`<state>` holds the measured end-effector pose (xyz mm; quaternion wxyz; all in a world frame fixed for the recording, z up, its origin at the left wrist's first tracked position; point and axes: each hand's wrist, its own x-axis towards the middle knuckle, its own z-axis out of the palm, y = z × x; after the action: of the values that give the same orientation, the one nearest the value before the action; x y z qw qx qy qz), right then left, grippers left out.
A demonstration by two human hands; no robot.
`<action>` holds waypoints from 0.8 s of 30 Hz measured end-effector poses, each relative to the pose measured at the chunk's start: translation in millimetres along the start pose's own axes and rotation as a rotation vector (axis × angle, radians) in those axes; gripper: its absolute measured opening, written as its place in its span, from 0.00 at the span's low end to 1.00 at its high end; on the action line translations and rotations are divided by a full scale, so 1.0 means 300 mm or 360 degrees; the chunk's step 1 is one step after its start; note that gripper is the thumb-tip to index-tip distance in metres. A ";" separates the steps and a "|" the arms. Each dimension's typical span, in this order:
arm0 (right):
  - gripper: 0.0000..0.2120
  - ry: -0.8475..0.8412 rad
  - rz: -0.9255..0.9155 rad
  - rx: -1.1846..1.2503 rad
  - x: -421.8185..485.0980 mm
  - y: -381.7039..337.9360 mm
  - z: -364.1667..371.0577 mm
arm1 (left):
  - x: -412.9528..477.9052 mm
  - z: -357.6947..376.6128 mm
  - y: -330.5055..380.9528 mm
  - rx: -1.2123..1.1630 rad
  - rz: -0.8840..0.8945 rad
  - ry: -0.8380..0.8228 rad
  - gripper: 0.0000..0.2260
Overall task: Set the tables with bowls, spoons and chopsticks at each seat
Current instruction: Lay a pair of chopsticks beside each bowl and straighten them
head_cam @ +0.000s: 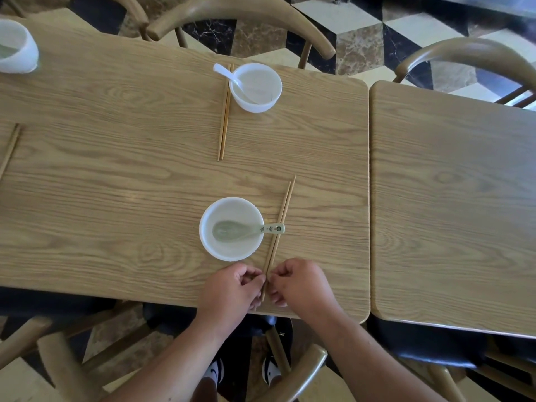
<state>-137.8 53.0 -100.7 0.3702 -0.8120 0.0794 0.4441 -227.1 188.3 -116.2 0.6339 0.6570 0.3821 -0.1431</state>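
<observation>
A white bowl [231,229] sits near the front edge of the wooden table [116,169], with a pale green spoon [246,230] lying in it, handle pointing right. A pair of wooden chopsticks [280,216] lies just right of the bowl, under the spoon handle. My left hand [232,288] and my right hand [298,282] both pinch the near ends of these chopsticks at the table edge. Across the table stands a second white bowl [256,87] with a white spoon [232,79] and another pair of chopsticks [224,114] to its left.
A third white bowl [16,47] stands at the far left corner, and more chopsticks [10,149] lie at the left edge. A second wooden table [452,198] adjoins on the right. Curved wooden chairs [240,13] surround both tables.
</observation>
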 end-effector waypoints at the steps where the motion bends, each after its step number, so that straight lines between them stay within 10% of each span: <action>1: 0.05 -0.0032 -0.0005 0.0031 -0.002 0.000 -0.006 | 0.000 0.000 0.001 0.0001 -0.0010 0.0004 0.04; 24: 0.05 -0.0281 0.0020 0.0114 0.022 -0.004 -0.057 | 0.010 0.011 0.017 0.0100 -0.0060 0.0060 0.07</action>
<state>-121.9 43.5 -99.6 0.4017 -0.7555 0.0673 0.5131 -220.6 186.6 -115.2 0.6029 0.6718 0.4017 -0.1546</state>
